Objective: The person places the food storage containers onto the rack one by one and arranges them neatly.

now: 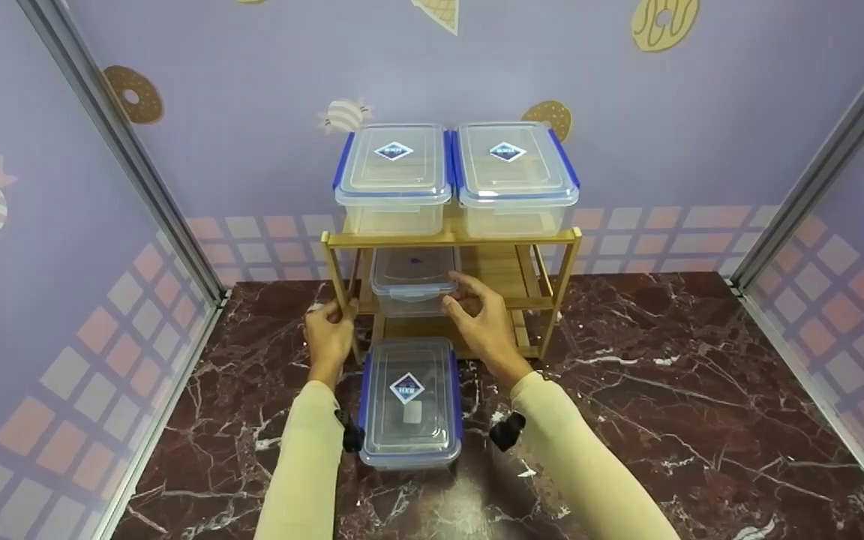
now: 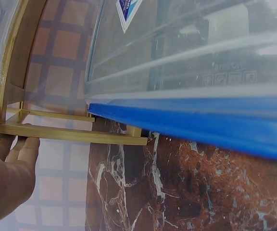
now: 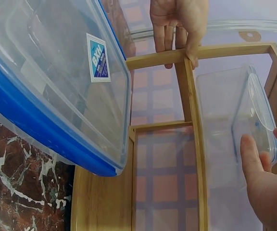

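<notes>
A wooden two-tier rack [image 1: 454, 240] stands against the back wall. My left hand [image 1: 328, 334] grips its left post near the middle shelf; in the left wrist view that hand [image 2: 8, 178] has its fingers around the wood. On the left part of the middle shelf sits a clear lidded food container [image 1: 413, 289]. My right hand [image 1: 486, 322] holds the container's front right corner, thumb in front and a finger at the lid edge, as the right wrist view shows this hand [image 3: 273, 183]. Between my forearms, another food container [image 1: 411, 420] with blue side clips lies on the floor.
Two blue-clipped food containers, one left [image 1: 394, 180] and one right [image 1: 514, 180], stand side by side on the rack's top. Dark red marble surface [image 1: 664, 420] spreads around the rack. Patterned lilac panels [image 1: 252, 112] enclose the back and both sides.
</notes>
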A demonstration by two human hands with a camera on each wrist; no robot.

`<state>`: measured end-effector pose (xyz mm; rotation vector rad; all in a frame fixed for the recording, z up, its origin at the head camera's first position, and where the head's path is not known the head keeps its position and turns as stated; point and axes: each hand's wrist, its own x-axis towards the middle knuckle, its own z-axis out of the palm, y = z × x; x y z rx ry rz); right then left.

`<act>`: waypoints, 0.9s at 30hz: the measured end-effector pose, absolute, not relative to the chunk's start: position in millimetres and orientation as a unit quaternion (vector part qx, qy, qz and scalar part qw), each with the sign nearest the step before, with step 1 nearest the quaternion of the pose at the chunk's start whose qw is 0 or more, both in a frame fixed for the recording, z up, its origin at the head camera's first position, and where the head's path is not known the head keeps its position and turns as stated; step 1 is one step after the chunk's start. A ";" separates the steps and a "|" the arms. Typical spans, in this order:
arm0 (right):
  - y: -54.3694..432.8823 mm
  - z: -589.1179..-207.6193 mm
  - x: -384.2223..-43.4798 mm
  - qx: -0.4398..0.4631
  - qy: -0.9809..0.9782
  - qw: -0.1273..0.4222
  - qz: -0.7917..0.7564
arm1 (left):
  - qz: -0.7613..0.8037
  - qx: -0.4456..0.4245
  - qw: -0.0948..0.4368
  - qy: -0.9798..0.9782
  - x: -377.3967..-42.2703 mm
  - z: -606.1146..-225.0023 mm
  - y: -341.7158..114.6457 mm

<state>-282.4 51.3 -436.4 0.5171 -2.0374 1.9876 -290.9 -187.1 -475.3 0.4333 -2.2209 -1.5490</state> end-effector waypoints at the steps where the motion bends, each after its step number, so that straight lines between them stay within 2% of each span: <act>1: 51.5 -436.7 -282.3 0.182 -0.694 0.123 0.686 | -0.552 0.156 0.201 -0.794 -291.1 -475.0 -187.2; 12: 70.5 -447.5 -263.5 0.160 -0.685 0.098 0.704 | -0.560 0.151 0.212 -0.786 -292.6 -475.7 -184.1; 21: 88.8 -481.0 -241.0 0.125 -0.716 0.074 0.683 | -0.559 0.153 0.204 -0.789 -291.0 -476.4 -186.7; 27: 93.6 -511.8 -230.2 0.116 -0.721 0.039 0.682 | -0.559 0.151 0.205 -0.789 -291.9 -475.5 -186.8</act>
